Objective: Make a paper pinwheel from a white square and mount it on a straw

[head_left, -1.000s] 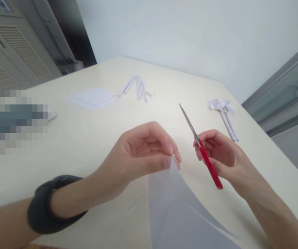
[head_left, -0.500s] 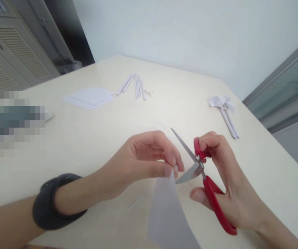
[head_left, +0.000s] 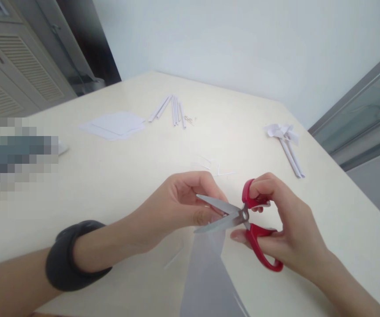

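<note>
Red-handled scissors [head_left: 243, 220] in right hand [head_left: 285, 229] straddle paper sheet [head_left: 206, 264] pinched by left hand [head_left: 176, 207].

A white paper sheet [head_left: 206, 268] is pinched at its top by the left hand [head_left: 180, 209]; red-handled scissors [head_left: 243, 220], blades parted, are held by the right hand [head_left: 285, 229].

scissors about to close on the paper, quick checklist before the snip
1. Right hand grips the red scissors, fingers in both loops: ok.
2. Blades open: ok.
3. Left hand pinches the paper sheet at its top: ok.
4. Paper edge between the blades: cannot tell, glare.
5. Left fingertips clear of the blades: not ok, right beside them.
6. Table free under the cut: ok, only thin paper slivers beyond.
</note>
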A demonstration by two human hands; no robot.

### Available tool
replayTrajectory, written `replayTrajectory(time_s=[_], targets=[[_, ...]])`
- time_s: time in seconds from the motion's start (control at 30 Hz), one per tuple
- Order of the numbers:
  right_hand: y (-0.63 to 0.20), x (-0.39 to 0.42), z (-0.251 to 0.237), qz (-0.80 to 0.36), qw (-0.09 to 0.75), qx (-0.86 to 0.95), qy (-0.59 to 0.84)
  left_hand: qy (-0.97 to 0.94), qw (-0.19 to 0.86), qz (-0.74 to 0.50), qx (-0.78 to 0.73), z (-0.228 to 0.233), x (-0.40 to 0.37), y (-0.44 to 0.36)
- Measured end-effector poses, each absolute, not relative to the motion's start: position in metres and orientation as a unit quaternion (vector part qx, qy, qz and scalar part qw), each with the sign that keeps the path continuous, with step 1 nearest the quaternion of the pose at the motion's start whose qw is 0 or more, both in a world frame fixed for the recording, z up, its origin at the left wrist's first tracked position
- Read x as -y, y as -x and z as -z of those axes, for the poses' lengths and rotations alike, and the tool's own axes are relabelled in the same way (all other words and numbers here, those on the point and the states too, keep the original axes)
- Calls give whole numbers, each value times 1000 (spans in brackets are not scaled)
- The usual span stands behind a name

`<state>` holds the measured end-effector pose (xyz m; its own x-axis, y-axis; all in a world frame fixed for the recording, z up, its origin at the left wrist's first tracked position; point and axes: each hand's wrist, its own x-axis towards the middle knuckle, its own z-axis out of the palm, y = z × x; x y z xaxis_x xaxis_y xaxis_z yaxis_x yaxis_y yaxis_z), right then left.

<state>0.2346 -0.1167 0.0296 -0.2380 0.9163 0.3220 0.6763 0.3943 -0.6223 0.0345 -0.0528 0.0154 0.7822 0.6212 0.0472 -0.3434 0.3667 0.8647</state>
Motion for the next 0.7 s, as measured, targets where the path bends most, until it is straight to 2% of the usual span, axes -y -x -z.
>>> replayTrajectory(time_s=[0.23, 0.7], targets=[[-236, 117, -31, -154, 312, 777, 524, -478, 813, -288, -169, -21, 54, -35], [-239, 116, -33, -181, 278, 779, 533, -479, 816, -279, -164, -17, 51, -34]])
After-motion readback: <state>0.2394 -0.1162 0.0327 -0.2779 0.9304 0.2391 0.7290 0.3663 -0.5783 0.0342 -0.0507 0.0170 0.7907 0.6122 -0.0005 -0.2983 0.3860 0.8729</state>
